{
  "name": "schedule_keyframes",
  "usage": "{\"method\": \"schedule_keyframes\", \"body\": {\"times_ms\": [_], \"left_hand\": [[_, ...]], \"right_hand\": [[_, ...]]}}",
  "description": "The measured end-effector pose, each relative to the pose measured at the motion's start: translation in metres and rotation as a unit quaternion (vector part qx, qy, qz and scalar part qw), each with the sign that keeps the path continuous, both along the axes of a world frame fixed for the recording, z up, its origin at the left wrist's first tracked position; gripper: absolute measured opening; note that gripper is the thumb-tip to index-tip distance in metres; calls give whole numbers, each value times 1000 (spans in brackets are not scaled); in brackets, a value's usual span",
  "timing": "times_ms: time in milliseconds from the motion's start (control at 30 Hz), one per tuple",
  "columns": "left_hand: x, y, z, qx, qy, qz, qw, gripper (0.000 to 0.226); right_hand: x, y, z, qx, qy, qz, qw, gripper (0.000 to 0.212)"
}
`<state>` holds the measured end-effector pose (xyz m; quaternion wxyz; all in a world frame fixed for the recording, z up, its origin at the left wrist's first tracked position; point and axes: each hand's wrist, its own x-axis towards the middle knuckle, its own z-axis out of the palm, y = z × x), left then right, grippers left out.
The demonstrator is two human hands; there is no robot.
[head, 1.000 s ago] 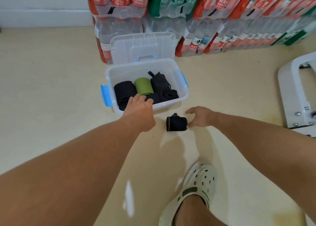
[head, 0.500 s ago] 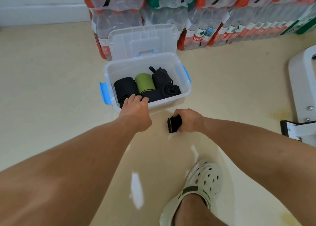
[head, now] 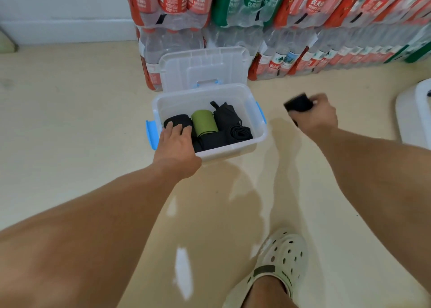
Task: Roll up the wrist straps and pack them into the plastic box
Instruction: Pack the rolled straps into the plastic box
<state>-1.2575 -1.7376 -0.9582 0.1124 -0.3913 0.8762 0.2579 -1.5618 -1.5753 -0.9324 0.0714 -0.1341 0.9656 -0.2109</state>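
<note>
Left hand [head: 176,144] comes in from the lower left of the frame and sits on the near left corner of the plastic box [head: 254,142], fingers [head: 177,128] laid fairly straight over the rim and touching the black roll [head: 178,119] at the left end of the box, not really curled round anything. The box is clear with blue latches [head: 150,134] on its sides, sitting on the floor [head: 70,125] around the middle of the frame, and its lid [head: 203,66] stands open behind it, in front of the stacked packs of bottled water [head: 291,27] running along the top. Inside, left to right: that black roll, a green roll [head: 204,122] just beside it, then a heap of black straps [head: 233,127] on the right, one of them coiled, the rest looser. Over to the right of the box, in the middle right of the frame, the right hand [head: 314,116] is up off the floor with fingers curled round a rolled black wrist strap [head: 298,103], which is outside the box. A bit blurry there, so can't make out details of the roll. Bottom right there's a foot in a pale clog [head: 279,258], and a white object [head: 415,111] pokes in at the right edge.
</note>
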Motion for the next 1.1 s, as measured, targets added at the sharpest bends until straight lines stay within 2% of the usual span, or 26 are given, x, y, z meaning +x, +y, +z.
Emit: {"method": "schedule_keyframes", "body": {"times_ms": [67, 100, 200, 267, 367, 500, 600, 700, 767, 800, 900, 933, 967, 1033, 1100], "left_hand": [[3, -5, 2, 6, 1, 15, 1000, 93], [4, -7, 3, 10, 2, 22, 1000, 99], [6, -11, 3, 9, -9, 40, 999, 117], [8, -13, 4, 1, -29, 43, 999, 125], [12, -15, 4, 15, -19, 57, 998, 127], [20, -15, 1, 25, 18, 61, 998, 124], [23, -21, 0, 29, 21, 55, 998, 125], [23, -27, 3, 28, 26, 54, 998, 129], [22, -27, 4, 29, 26, 47, 998, 129], [23, -27, 4, 29, 26, 46, 998, 130], [23, -33, 8, 55, 26, 48, 997, 132], [22, -36, 11, 68, 29, 53, 996, 132], [22, -38, 13, 75, 32, 61, 995, 132], [21, -43, 17, 78, 34, 66, 994, 132], [21, -47, 17, 72, 28, 49, 996, 133]], "right_hand": [[9, -46, 17, -97, 42, 25, 994, 60], [20, -70, 22, -115, 44, 59, 991, 60], [69, -129, 21, -51, -5, 233, 971, 61], [105, -151, 2, -7, -83, 293, 953, 60], [145, -165, -33, 17, -152, 242, 958, 57], [164, -174, -53, 53, -179, 127, 974, 68], [163, -179, -50, 106, -165, 161, 967, 59], [159, -184, -42, 174, -179, 193, 949, 69], [156, -184, -37, 217, -128, 193, 948, 75], [154, -184, -35, 214, -68, 197, 954, 71], [149, -191, -24, 87, 103, 253, 958, 37], [145, -197, -18, 45, 135, 273, 951, 27], [141, -205, -12, 15, 151, 290, 945, 26], [132, -224, 2, -5, 134, 305, 943, 48], [125, -242, 14, 31, 101, 320, 941, 66]]}}
